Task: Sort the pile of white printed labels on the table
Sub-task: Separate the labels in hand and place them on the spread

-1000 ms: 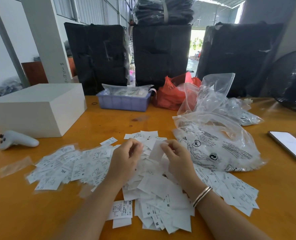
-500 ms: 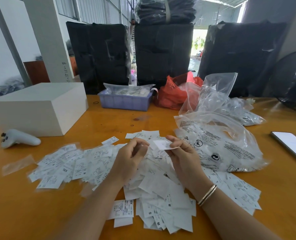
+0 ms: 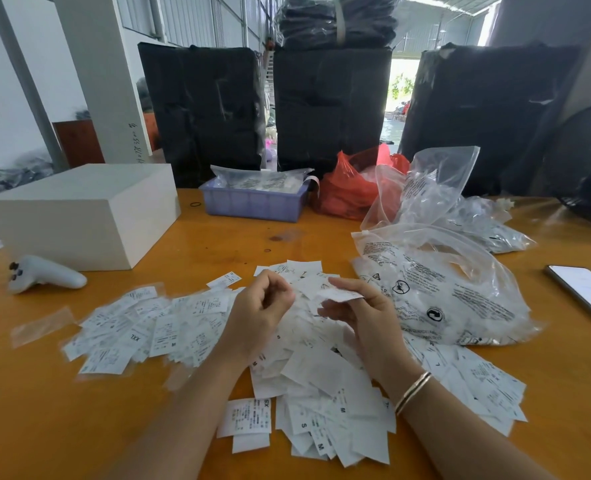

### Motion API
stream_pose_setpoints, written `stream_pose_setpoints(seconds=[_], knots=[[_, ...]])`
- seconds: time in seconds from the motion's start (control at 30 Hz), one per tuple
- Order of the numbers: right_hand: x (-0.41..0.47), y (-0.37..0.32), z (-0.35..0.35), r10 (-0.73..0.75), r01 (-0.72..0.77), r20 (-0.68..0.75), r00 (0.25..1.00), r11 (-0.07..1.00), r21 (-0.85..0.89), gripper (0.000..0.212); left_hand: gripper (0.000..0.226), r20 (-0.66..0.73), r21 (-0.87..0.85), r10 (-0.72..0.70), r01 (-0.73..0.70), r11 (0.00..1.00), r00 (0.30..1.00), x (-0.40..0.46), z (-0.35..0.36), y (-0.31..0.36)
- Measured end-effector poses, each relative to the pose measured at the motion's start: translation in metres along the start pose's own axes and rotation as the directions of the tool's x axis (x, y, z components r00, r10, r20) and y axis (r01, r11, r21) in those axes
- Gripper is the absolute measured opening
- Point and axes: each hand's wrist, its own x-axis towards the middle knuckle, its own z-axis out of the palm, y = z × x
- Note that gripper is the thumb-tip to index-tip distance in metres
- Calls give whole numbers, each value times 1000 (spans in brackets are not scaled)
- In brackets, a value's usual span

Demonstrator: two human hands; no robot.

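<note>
Orange desk (image 3: pixel 190 403) before you, black wrapped bales behind. Left to right: white box (image 3: pixel 79 213); white controller (image 3: pixel 44 273); lilac tray (image 3: pixel 252 202) holding bagged items; red bag (image 3: pixel 349 188); clear printed bags (image 3: pixel 443 289), touching the pile's right edge; phone (image 3: pixel 585 292), far right. Labels (image 3: pixel 169 327): small white slips with black print and size letters (S, M, XXL), heaped loosely across the desk's middle beneath your wrists. Your left hand (image 3: pixel 259 313) is curled; whether it holds anything, you cannot tell. Your right hand (image 3: pixel 363 313) pinches one label (image 3: pixel 335 293) above the heap.
</note>
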Motion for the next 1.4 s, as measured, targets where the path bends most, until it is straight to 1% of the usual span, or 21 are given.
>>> stream_pose_setpoints(seconds=[0.1,0.2,0.27,0.33,0.37,0.4,0.47,0.5,0.53,0.6,0.67,0.73,0.8,0.87,0.9,0.97,1.03,1.1,1.17,1.3,1.4], knots=[[0,3,3,-58,56,-11,998,993,-108,46,13,-17,44,9,-8,999,1000,1,2,-3],[-1,6,3,-104,114,67,992,979,-169,42,15,-15,63,21,-20,998,1000,2,3,-6],[-1,8,1,-108,124,127,986,984,-126,41,15,-17,70,30,-29,997,999,2,4,-8],[-2,8,-1,-98,106,143,985,993,-48,42,15,-16,69,31,-29,997,999,3,4,-8],[-2,7,-2,-92,95,142,986,995,-14,40,15,-14,73,31,-30,997,999,3,4,-8],[-2,6,-1,-91,92,137,986,996,-4,34,14,-11,80,33,-32,996,999,3,4,-8],[-2,6,-1,-84,91,100,991,994,-61,22,13,-17,89,37,-35,995,999,2,5,-8],[0,6,-1,-70,76,75,995,994,-74,27,13,-23,93,43,-40,995,999,2,5,-8],[1,7,-2,-48,50,57,997,998,-47,35,12,-27,99,49,-46,994,998,2,4,-7],[3,5,-3,5,-7,28,1000,997,77,45,12,-33,107,59,-56,993,998,2,3,-7],[5,2,-5,85,-82,-4,996,971,226,44,12,-38,104,65,-60,993,997,2,3,-6],[7,-1,-7,156,-150,7,988,939,309,37,10,-37,95,66,-62,994,997,2,2,-6],[6,-2,-7,167,-169,31,985,950,262,25,8,-31,80,63,-61,995,998,2,2,-5],[4,-1,-7,143,-146,34,989,980,132,7,11,-30,64,68,-66,996,997,2,1,-3],[3,-1,-6,124,-127,45,991,989,75,4,11,-26,63,73,-71,995,997,2,1,-2],[-1,1,-3,105,-104,119,987,994,-12,13,12,-10,82,86,-85,993,996,2,0,-2],[-4,3,2,89,-65,182,979,989,-137,19,16,-1,91,98,-97,991,995,3,0,-3],[-6,5,5,53,1,207,977,968,-253,13,16,2,92,109,-109,990,994,3,-1,-3],[-7,5,8,23,27,179,984,963,-269,7,12,2,95,122,-122,988,992,3,-1,-1],[-6,0,4,-31,41,48,998,972,-231,4,13,-8,51,114,-114,992,993,3,-2,-2],[-5,-2,1,-24,34,45,999,972,-232,5,13,1,47,110,-110,993,994,3,-2,-2]])
